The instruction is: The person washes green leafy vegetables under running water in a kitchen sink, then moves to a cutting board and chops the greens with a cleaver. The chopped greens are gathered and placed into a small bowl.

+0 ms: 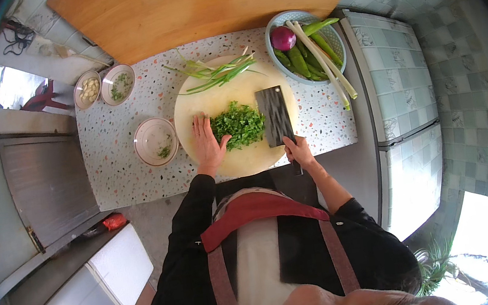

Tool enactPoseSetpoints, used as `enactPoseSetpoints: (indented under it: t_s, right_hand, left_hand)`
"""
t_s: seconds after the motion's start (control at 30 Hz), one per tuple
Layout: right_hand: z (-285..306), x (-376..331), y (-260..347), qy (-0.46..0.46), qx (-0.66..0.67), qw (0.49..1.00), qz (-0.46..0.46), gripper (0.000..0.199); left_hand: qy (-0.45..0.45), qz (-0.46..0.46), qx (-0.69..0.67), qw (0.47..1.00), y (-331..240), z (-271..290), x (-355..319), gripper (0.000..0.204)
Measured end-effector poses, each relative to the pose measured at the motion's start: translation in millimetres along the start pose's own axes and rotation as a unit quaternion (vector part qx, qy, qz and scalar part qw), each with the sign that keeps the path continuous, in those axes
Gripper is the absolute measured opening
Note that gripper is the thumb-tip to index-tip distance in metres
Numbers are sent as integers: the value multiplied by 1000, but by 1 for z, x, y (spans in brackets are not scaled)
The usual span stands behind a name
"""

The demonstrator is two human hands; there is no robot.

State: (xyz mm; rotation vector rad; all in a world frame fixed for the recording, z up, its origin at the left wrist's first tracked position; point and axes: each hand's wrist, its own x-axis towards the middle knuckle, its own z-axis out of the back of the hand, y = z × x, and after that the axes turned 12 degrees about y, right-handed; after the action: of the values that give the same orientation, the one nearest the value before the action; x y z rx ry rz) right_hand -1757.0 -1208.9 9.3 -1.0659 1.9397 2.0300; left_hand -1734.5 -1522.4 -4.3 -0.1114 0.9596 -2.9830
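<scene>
Bowls at far left: two small bowls sit side by side near the counter's back edge, one with pale garlic cloves (88, 89), one with a few green scraps (118, 84).
Front bowl: a pink-rimmed bowl (156, 141) with a little green at its bottom stands just left of the cutting board, near the left hand.
Counter: speckled terrazzo counter (118, 168), with a large wooden board (207, 4) lying behind it.
Left hand: the left hand (207, 145) lies flat on the board, fingers together and stretched forward, thumb spread toward the greens; its inner edge touches the pile and it grips nothing.
Cutting board: round pale cutting board (239, 159), in the middle of the counter directly before the person.
Chopped greens: a heap of finely chopped greens (239, 124) sits at the board's centre, between the left hand and the cleaver blade.
Green onions: whole green onions (219, 70) lie across the board's far edge, apart from the heap.
Cleaver: a dark rectangular cleaver (275, 115) rests with its blade against the right side of the greens, handle pointing back toward the person.
Right hand: the right hand (297, 151) is wrapped around the cleaver's handle, fingers curled tight.
Basket: a light blue basket (273, 30) at the right rear holds a red onion (283, 38), green peppers (300, 60) and long leek stalks (332, 74) that overhang its rim.
</scene>
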Motion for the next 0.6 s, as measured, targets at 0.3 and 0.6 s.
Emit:
enactPoseSetpoints:
  t_s: [0.3, 0.6]
  right_hand:
    - [-54, 10, 13, 70, -71, 995, -12, 35]
    - [-103, 9, 2, 103, -46, 993, -21, 33]
  left_hand:
    - [-37, -11, -60, 997, -26, -18, 8, 100]
    - [-143, 37, -227, 963, -50, -35, 10, 81]
